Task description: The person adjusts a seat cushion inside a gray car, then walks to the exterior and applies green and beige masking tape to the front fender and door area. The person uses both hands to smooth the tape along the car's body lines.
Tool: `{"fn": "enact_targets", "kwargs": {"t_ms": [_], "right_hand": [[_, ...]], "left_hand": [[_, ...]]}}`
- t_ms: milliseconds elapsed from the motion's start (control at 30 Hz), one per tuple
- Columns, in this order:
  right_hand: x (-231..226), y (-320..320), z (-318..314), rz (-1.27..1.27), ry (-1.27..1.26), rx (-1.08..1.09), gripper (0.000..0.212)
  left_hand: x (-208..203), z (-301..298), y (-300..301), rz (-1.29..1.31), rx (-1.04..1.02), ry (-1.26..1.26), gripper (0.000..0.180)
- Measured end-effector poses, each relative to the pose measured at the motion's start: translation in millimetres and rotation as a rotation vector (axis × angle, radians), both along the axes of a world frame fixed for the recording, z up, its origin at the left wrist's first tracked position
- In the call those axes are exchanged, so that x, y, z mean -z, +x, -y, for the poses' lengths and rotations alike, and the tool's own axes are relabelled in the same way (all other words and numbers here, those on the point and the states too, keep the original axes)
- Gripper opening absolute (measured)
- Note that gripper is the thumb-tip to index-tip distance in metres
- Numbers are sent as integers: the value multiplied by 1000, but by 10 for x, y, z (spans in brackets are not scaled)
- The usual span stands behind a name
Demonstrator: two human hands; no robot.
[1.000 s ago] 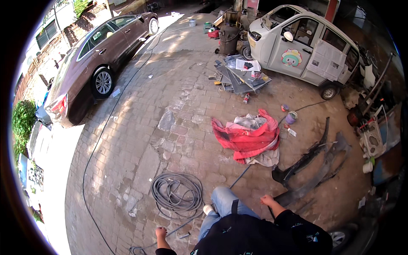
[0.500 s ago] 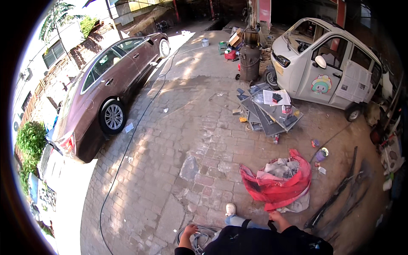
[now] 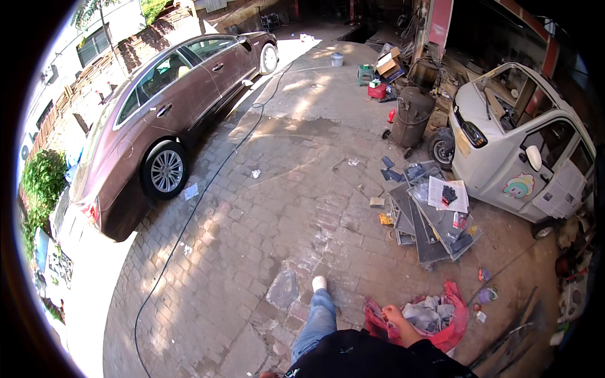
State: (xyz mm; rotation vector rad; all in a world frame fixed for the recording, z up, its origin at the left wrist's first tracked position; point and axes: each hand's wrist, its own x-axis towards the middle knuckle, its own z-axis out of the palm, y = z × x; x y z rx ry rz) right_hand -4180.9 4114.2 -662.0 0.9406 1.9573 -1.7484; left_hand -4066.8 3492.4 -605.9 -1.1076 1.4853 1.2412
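My right hand hangs in front of me with its fingers curled, and nothing shows in it. Below it on the paving lies a red cloth with a bundle of grey cloth on top. The hand covers part of the red cloth in the picture; I see no grip on it. Of my left hand only a sliver of skin shows at the lower edge, its fingers hidden. My leg in blue jeans is stretched forward, ending in a white shoe.
A brown car stands left, beside a long dark hose. At the right are a small white vehicle, a stack of dark panels with paper and gloves on it, and a rusty tank. Dark strips lie lower right.
I have stepped forward, so the panels, white vehicle and red cloth sit lower and farther right in view. My right hand has swung up; my left hand has dropped almost out of view.
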Motion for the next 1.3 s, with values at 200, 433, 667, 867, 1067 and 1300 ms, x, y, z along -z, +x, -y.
{"fn": "enact_targets", "kwargs": {"t_ms": [200, 433, 667, 867, 1067, 1300], "right_hand": [[889, 139, -1198, -95, 546, -1118, 26], [-151, -2347, -1121, 147, 8, 411, 24], [413, -4495, -2546, 228, 188, -263, 22], [-581, -7038, -3133, 197, 247, 124, 21], [-630, -9359, -4115, -105, 94, 267, 18], [-87, -10621, -4877, 135, 41, 231, 18]], "left_hand": [[420, -611, -3581, -313, 150, -240, 24], [-759, -2664, -7697, -773, 400, -38, 29], [-350, -3990, -9560, -780, 446, 59, 29], [-105, -3584, -9571, -45, 517, -22, 30], [-254, -4045, -10495, -35, 167, -64, 26], [123, -5261, -13033, -40, 188, -115, 22]]}}
